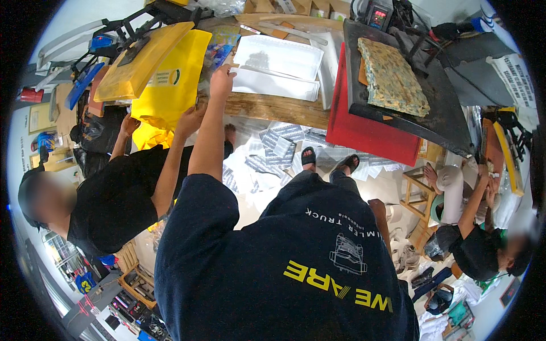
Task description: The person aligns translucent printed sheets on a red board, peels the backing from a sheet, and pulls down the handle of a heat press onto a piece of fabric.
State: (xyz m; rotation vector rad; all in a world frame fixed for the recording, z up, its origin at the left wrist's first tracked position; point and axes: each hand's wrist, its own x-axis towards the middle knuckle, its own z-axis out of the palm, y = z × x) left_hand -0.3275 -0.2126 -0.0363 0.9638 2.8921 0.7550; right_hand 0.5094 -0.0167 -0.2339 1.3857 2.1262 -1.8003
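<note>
My left hand (222, 81) reaches forward over the wooden table, its fingers closed at the left end of a white sheet (276, 84). That sheet is a narrow strip along the table's near side. Behind it lies a larger white sheet (278, 55), with a grey shadow across its middle. My right arm (379, 219) hangs low by my right side. Its fingers cannot be made out, and nothing held there shows.
Left, another person in black handles a yellow bag (181, 79) beside a yellow press plate (145, 59). Right, a black press plate (364, 74) bears a speckled foam slab (392, 77) above a red panel (361, 131). Printed sheets (278, 145) litter the floor. Another person sits far right.
</note>
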